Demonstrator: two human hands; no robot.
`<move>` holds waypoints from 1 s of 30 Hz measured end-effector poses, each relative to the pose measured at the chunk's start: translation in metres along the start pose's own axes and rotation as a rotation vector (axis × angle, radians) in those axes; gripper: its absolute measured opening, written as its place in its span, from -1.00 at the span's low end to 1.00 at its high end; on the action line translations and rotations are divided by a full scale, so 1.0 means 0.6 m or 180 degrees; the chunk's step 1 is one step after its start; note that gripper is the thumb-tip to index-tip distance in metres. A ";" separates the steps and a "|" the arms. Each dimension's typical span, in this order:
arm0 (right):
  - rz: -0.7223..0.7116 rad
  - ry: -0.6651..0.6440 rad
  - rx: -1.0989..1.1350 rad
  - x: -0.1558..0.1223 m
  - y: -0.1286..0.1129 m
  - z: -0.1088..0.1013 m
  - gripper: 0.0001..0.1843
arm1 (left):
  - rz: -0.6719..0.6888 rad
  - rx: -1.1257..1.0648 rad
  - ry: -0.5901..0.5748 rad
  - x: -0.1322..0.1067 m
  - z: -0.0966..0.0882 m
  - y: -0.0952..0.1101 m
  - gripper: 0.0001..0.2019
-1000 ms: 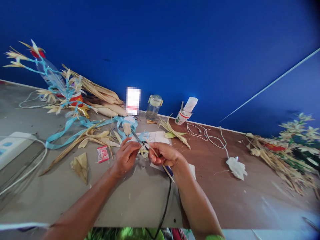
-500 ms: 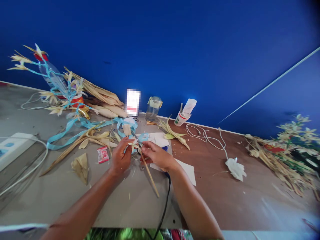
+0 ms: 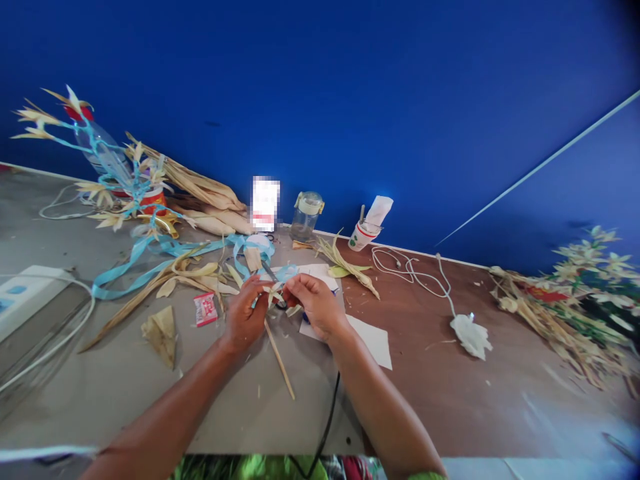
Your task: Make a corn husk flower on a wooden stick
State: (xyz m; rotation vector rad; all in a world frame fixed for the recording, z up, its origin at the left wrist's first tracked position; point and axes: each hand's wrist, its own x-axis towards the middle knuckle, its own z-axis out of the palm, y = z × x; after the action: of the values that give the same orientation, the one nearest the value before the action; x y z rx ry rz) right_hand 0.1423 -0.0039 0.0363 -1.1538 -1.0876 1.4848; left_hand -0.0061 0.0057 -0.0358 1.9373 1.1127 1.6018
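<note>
My left hand (image 3: pixel 245 312) and my right hand (image 3: pixel 314 303) meet over the middle of the table, both with fingers pinched on a small pale husk flower (image 3: pixel 275 293) at the top of a thin wooden stick (image 3: pixel 280 360). The stick slants down toward me from between the hands. Under the right hand lie white paper sheets (image 3: pixel 373 340) and a black cable (image 3: pixel 327 420) that runs off the table's near edge. Scissors (image 3: pixel 270 270) lie just beyond the hands.
Dried corn husks (image 3: pixel 200 187), light blue ribbon (image 3: pixel 145 257) and a bottle holding husk flowers (image 3: pixel 100 150) fill the left back. A glass jar (image 3: pixel 306 215), paper cup (image 3: pixel 367 230), white cord (image 3: pixel 420 270), red sachet (image 3: pixel 205 309) and power strip (image 3: pixel 25 293) lie around. More husk flowers (image 3: pixel 575 300) sit right.
The stick has swung from under my right hand to hang down toward me between the hands. My right hand shifted left and forward, and both hands closed on the husk piece at its top.
</note>
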 end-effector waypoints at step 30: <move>-0.0074 -0.0005 0.0180 0.004 -0.005 -0.008 -0.71 | -0.0585 -0.0518 -0.0132 -0.006 0.007 -0.001 -0.84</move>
State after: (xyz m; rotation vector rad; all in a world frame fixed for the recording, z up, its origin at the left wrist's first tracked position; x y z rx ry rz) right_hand 0.1472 -0.0004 0.0378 -1.0974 -1.0502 1.4895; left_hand -0.0024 0.0040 -0.0400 1.7048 1.0746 1.4976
